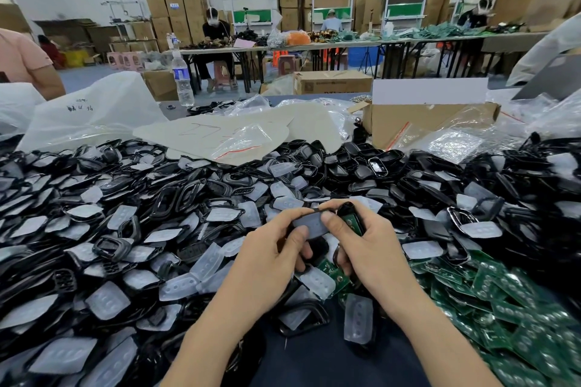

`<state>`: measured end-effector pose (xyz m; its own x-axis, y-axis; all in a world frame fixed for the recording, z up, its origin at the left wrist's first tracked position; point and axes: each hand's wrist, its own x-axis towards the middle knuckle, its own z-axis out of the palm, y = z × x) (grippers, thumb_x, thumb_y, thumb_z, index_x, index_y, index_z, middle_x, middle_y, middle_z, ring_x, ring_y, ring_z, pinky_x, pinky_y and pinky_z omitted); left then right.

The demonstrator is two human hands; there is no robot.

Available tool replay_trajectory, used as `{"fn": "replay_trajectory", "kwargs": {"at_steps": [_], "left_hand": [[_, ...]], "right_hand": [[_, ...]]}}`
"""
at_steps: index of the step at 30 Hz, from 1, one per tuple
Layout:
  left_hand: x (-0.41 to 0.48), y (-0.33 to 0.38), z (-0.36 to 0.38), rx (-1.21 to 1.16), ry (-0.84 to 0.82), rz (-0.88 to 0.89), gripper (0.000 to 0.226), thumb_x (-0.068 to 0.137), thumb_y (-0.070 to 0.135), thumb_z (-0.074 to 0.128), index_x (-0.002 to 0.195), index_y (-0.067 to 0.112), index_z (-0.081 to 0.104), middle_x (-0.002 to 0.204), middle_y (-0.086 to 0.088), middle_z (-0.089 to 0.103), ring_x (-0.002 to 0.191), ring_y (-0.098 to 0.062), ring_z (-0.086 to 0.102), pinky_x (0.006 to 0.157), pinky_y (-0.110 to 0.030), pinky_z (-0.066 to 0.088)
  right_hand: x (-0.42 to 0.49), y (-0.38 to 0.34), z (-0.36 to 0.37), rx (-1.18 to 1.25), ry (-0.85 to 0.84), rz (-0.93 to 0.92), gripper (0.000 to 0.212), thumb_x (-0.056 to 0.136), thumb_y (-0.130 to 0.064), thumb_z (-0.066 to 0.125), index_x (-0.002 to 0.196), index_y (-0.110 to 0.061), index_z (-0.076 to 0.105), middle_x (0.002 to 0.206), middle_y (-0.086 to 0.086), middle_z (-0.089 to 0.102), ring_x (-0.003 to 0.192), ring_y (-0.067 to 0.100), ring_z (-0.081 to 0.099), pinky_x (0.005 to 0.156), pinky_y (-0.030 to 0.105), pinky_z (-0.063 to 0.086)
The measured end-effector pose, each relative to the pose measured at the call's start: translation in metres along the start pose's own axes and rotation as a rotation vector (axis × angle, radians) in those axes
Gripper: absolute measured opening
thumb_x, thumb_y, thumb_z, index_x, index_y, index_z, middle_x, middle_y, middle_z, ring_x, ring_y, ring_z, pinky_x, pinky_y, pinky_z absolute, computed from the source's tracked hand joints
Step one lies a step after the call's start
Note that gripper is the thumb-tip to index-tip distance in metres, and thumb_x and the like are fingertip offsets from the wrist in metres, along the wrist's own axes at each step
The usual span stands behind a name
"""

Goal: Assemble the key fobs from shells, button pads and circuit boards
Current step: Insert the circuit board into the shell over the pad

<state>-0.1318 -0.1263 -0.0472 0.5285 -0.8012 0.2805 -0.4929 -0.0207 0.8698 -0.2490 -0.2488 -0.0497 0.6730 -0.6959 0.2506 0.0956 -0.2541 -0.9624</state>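
In the middle of the view my left hand (pixel 276 248) grips a black key fob shell with a translucent button pad (pixel 309 223) seated in it. My right hand (pixel 367 245) pinches the same shell's top edge with thumb and forefinger, and also holds a second black shell carrying a green circuit board (pixel 350 218). A wide heap of black shells (pixel 176 195) mixed with translucent button pads (pixel 107 300) covers the table to the left and behind. Green circuit boards (pixel 509 302) are piled at the right.
A flat cardboard sheet (pixel 220 132) and clear plastic bags (pixel 88 113) lie behind the heap. An open carton (pixel 418 122) stands at the back right, a water bottle (pixel 182 78) at the back left. Other people sit at far tables.
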Motion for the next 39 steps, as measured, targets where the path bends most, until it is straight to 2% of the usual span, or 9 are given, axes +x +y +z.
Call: {"fn": "replay_trajectory", "kwargs": {"at_steps": [6, 11, 14, 17, 20, 24, 31, 35, 39], "left_hand": [[-0.0017, -0.0015, 0.0000, -0.035, -0.050, -0.012, 0.031, 0.104, 0.020, 0.051, 0.118, 0.046, 0.061, 0.079, 0.006, 0.072, 0.064, -0.009, 0.066, 0.060, -0.015, 0.048], [-0.0008, -0.0030, 0.0007, 0.091, 0.038, 0.021, 0.033, 0.098, 0.035, 0.061, 0.107, 0.066, 0.058, 0.086, 0.024, 0.070, 0.073, -0.005, 0.067, 0.067, -0.021, 0.054], [0.0001, -0.0053, 0.0021, 0.089, 0.075, 0.016, 0.031, 0.097, 0.029, 0.063, 0.103, 0.059, 0.062, 0.085, 0.031, 0.067, 0.078, 0.000, 0.067, 0.071, -0.022, 0.056], [0.0010, -0.0046, 0.0048, -0.053, 0.109, -0.041, 0.025, 0.098, 0.023, 0.063, 0.102, 0.047, 0.064, 0.087, 0.024, 0.070, 0.071, -0.005, 0.069, 0.062, -0.017, 0.054], [0.0035, -0.0013, 0.0045, -0.224, 0.163, -0.085, 0.023, 0.099, 0.017, 0.062, 0.101, 0.039, 0.066, 0.090, 0.015, 0.072, 0.066, -0.009, 0.068, 0.059, -0.021, 0.055], [0.0051, 0.0000, 0.0021, -0.363, 0.169, -0.117, 0.015, 0.100, 0.017, 0.061, 0.105, 0.030, 0.067, 0.087, 0.014, 0.073, 0.066, -0.010, 0.067, 0.060, -0.022, 0.056], [0.0045, -0.0011, 0.0040, -0.426, 0.163, -0.102, 0.016, 0.099, 0.021, 0.063, 0.103, 0.034, 0.070, 0.089, 0.010, 0.073, 0.069, -0.013, 0.068, 0.064, -0.026, 0.057], [0.0049, 0.0021, 0.0056, -0.432, 0.170, -0.085, 0.027, 0.099, 0.020, 0.062, 0.094, 0.045, 0.071, 0.085, 0.006, 0.072, 0.066, -0.012, 0.065, 0.060, -0.024, 0.054], [0.0044, 0.0023, 0.0031, -0.472, 0.190, -0.088, 0.025, 0.100, 0.021, 0.061, 0.095, 0.045, 0.070, 0.083, -0.005, 0.074, 0.056, -0.011, 0.058, 0.052, -0.024, 0.050]], "right_hand": [[-0.0002, 0.0050, -0.0009, -0.115, 0.024, -0.053, 0.008, 0.098, -0.038, 0.063, 0.100, -0.043, 0.068, 0.048, -0.006, 0.055, 0.043, 0.008, 0.050, 0.045, 0.018, 0.041], [-0.0009, 0.0030, -0.0001, -0.138, -0.034, -0.054, 0.010, 0.098, -0.035, 0.064, 0.099, -0.044, 0.069, 0.052, -0.016, 0.059, 0.043, 0.005, 0.050, 0.046, 0.015, 0.041], [0.0000, 0.0017, 0.0006, -0.101, -0.044, -0.021, 0.012, 0.096, -0.034, 0.066, 0.096, -0.045, 0.071, 0.049, -0.009, 0.058, 0.040, 0.008, 0.050, 0.043, 0.020, 0.041], [0.0012, -0.0021, -0.0003, 0.043, -0.020, 0.045, 0.010, 0.094, -0.037, 0.068, 0.102, -0.042, 0.066, 0.056, 0.006, 0.063, 0.040, 0.011, 0.051, 0.041, 0.023, 0.043], [0.0018, -0.0023, -0.0008, 0.132, 0.008, 0.118, 0.026, 0.096, -0.043, 0.062, 0.111, -0.025, 0.051, 0.075, 0.000, 0.072, 0.041, 0.011, 0.049, 0.039, 0.024, 0.041], [0.0006, 0.0015, -0.0005, 0.116, -0.027, 0.172, 0.017, 0.102, -0.027, 0.051, 0.112, -0.014, 0.047, 0.050, -0.002, 0.053, 0.042, 0.013, 0.043, 0.040, 0.025, 0.037], [0.0040, -0.0018, -0.0016, 0.234, -0.035, 0.158, 0.012, 0.089, -0.030, 0.077, 0.095, -0.040, 0.074, 0.049, 0.000, 0.054, 0.042, 0.012, 0.047, 0.044, 0.021, 0.042], [0.0052, -0.0031, -0.0023, 0.353, -0.007, 0.146, 0.035, 0.065, -0.041, 0.085, 0.098, -0.036, 0.076, 0.049, -0.001, 0.053, 0.043, 0.011, 0.047, 0.045, 0.020, 0.043], [0.0055, -0.0030, -0.0040, 0.412, 0.036, 0.134, 0.034, 0.063, -0.039, 0.087, 0.094, -0.032, 0.077, 0.054, -0.004, 0.055, 0.045, 0.010, 0.047, 0.045, 0.020, 0.042]]}}
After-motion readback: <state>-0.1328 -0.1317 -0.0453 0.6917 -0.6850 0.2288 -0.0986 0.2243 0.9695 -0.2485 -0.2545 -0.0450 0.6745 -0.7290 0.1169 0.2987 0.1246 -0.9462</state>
